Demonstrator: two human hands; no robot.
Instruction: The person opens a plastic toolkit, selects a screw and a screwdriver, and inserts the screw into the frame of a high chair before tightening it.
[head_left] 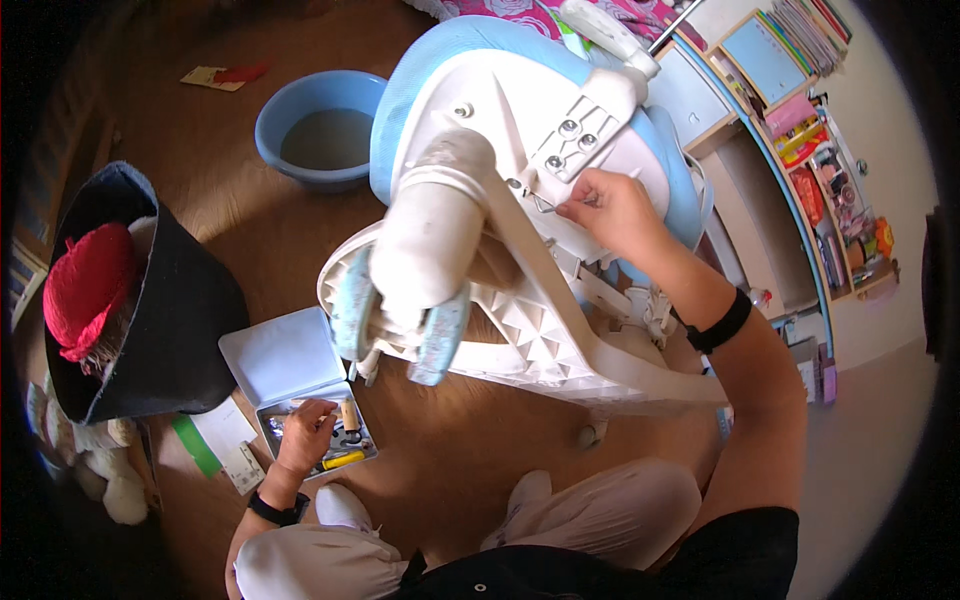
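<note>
Pinching a likely light, stiff hex key [542, 206] by its right end with my right hand [603, 209], I can't tell what my left hand [306, 436] grips.

Under everything we see a brown wood-look floor [450, 440]. Toward its far left side we find a pale card [205, 80] with a red piece [241, 73] overlapping it, and near the chair's seat a round blue basin [275, 120]. Closer to us on the left stands a tall black container [195, 320], with light plush toys [118, 488] just beside it. Between that container and us lie a white-and-green sheet [222, 428] and an open metal case [285, 352], its lid folded back. The white chair [520, 85] is tipped over; we cannot tell exactly where it meets the floor. Two white shoes [343, 505] rest nearest us.
</note>
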